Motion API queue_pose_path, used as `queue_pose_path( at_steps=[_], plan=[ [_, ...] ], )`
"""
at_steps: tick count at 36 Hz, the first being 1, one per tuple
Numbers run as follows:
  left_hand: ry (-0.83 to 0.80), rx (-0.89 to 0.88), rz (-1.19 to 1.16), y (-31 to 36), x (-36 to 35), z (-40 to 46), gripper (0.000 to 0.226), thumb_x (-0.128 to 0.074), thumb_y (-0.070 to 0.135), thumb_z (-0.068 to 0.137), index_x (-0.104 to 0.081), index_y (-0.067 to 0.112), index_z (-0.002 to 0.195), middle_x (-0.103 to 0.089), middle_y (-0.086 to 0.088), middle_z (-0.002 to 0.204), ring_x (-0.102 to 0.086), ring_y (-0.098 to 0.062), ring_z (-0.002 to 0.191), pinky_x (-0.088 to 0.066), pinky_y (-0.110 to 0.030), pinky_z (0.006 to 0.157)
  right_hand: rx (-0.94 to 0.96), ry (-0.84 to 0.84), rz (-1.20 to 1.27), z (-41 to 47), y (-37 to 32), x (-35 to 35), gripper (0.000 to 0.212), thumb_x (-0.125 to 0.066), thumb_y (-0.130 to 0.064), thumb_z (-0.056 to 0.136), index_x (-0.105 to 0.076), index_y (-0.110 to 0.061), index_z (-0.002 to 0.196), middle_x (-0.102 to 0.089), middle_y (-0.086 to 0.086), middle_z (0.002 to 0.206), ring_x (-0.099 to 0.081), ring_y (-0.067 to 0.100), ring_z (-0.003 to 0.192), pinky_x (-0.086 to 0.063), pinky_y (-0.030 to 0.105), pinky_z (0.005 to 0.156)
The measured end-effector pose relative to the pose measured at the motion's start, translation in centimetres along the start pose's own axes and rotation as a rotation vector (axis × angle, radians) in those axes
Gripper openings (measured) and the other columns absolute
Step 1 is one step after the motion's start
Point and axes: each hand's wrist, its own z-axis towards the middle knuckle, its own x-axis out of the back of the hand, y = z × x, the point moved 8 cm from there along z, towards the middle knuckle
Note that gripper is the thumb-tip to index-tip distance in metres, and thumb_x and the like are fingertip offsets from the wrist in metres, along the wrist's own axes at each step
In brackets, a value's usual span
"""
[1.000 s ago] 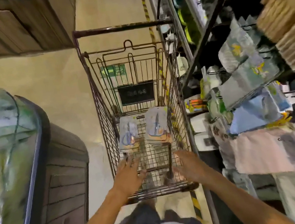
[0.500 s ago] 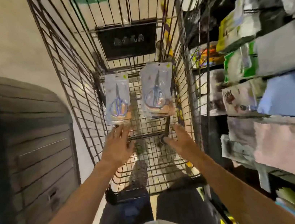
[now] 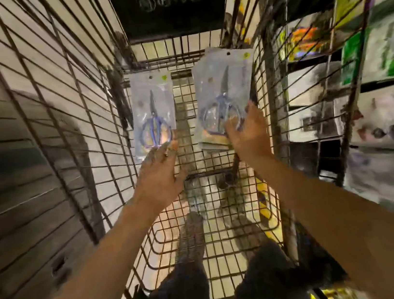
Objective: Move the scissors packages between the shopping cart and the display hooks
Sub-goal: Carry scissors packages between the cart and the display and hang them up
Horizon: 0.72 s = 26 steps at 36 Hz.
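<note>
Both hands are down in the shopping cart (image 3: 65, 122): right hand (image 3: 247, 134) pinches the near end of the stacked scissors packages (image 3: 223, 90), left hand (image 3: 158, 172) spreads, fingertips touching the single scissors package (image 3: 153, 115) just ahead. Nothing looks hung yet; every visible package still awaits the display hooks, unseen here.

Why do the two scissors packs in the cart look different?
The left pack lies single and flat on the cart floor; the right pack tops a small stack. The left hand just touches its pack's bottom edge; the right hand grips its pack. Both are clear packs holding blue-handled scissors.
</note>
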Motion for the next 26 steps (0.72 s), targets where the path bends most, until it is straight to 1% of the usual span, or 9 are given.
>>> queue_pose_path(
  at_steps=[3, 6, 8, 11, 15, 18, 21, 24, 26],
  plan=[
    [0.058, -0.044, -0.047, 0.5, 0.5, -0.1, 0.080, -0.031, 0.060, 0.094, -0.039, 0.008, 0.154, -0.043, -0.022, 0.155, -0.036, -0.045, 0.144, -0.030, -0.054, 0.120, -0.026, 0.038, -0.028, 0.8, -0.7, 0.1, 0.061, -0.073, -0.030, 0.086, -0.047, -0.013, 0.139, -0.052, 0.009, 0.130, -0.054, 0.028, 0.118, -0.048, 0.030, 0.090],
    [0.111, -0.072, -0.069, 0.6, 1.0, -0.2, 0.075, -0.036, 0.054, 0.093, -0.049, 0.003, 0.147, -0.052, -0.025, 0.145, -0.046, -0.046, 0.136, -0.038, -0.055, 0.114, -0.039, 0.073, 0.004, 1.2, -0.3, 0.5, 0.061, -0.073, -0.018, 0.089, -0.043, -0.018, 0.143, -0.045, 0.009, 0.138, -0.053, 0.028, 0.123, -0.053, 0.039, 0.100],
    [0.133, -0.087, -0.080, 0.7, 1.3, -0.3, 0.072, -0.039, 0.051, 0.093, -0.051, 0.003, 0.146, -0.054, -0.024, 0.144, -0.048, -0.046, 0.134, -0.040, -0.055, 0.112, -0.093, 0.075, 0.062, 1.3, 0.4, 0.6, 0.067, -0.075, -0.017, 0.088, -0.040, -0.017, 0.145, -0.041, 0.010, 0.140, -0.054, 0.027, 0.124, -0.051, 0.041, 0.105],
    [0.134, -0.094, -0.084, 0.5, 1.5, -0.3, 0.073, -0.038, 0.053, 0.093, -0.049, 0.006, 0.148, -0.051, -0.022, 0.148, -0.045, -0.045, 0.136, -0.040, -0.054, 0.113, -0.163, 0.072, 0.121, 1.7, 0.7, 0.6, 0.071, -0.080, -0.014, 0.083, -0.043, -0.017, 0.144, -0.046, 0.009, 0.133, -0.060, 0.025, 0.114, -0.055, 0.040, 0.101],
    [0.096, -0.061, -0.095, 0.4, 1.5, 0.0, 0.082, -0.028, 0.061, 0.090, -0.040, 0.012, 0.154, -0.041, -0.017, 0.156, -0.035, -0.039, 0.144, -0.030, -0.047, 0.119, -0.280, 0.035, 0.209, 2.2, 1.5, -0.1, 0.080, -0.085, -0.016, 0.077, -0.043, -0.018, 0.146, -0.055, 0.009, 0.128, -0.067, 0.026, 0.105, -0.060, 0.046, 0.091],
    [0.058, -0.035, -0.118, 0.5, 1.5, 0.1, 0.089, -0.021, 0.067, 0.085, -0.030, 0.018, 0.159, -0.030, -0.010, 0.163, -0.022, -0.031, 0.151, -0.023, -0.042, 0.122, -0.320, 0.045, 0.299, 2.3, 1.9, -0.2, 0.082, -0.086, -0.015, 0.076, -0.045, -0.019, 0.146, -0.059, 0.010, 0.129, -0.068, 0.023, 0.102, -0.060, 0.039, 0.090],
    [0.037, -0.028, -0.147, 0.5, 1.3, 0.1, 0.081, -0.032, 0.062, 0.091, -0.025, 0.020, 0.160, -0.022, -0.008, 0.166, -0.014, -0.028, 0.154, -0.021, -0.043, 0.122, -0.342, 0.015, 0.379, 2.2, 2.0, -0.2, 0.071, -0.084, -0.006, 0.078, -0.051, -0.012, 0.141, -0.063, 0.002, 0.119, -0.066, 0.015, 0.096, -0.057, 0.028, 0.085],
    [0.047, -0.033, -0.170, 0.5, 1.3, 0.1, 0.069, -0.048, 0.047, 0.101, -0.027, 0.020, 0.160, -0.020, -0.008, 0.167, -0.013, -0.026, 0.154, -0.023, -0.043, 0.122, -0.328, 0.011, 0.424, 2.0, 1.7, 0.1, 0.058, -0.082, -0.002, 0.078, -0.058, -0.011, 0.130, -0.066, -0.002, 0.107, -0.065, 0.014, 0.093, -0.059, 0.034, 0.084],
    [0.054, -0.034, -0.178, 0.4, 1.2, 0.1, 0.067, -0.055, 0.039, 0.101, -0.028, 0.020, 0.160, -0.021, -0.008, 0.166, -0.014, -0.026, 0.154, -0.024, -0.043, 0.122, -0.276, 0.035, 0.398, 1.8, 1.4, 0.4, 0.054, -0.081, -0.004, 0.080, -0.057, -0.011, 0.127, -0.066, 0.002, 0.112, -0.064, 0.015, 0.093, -0.059, 0.029, 0.080]
  ],
)
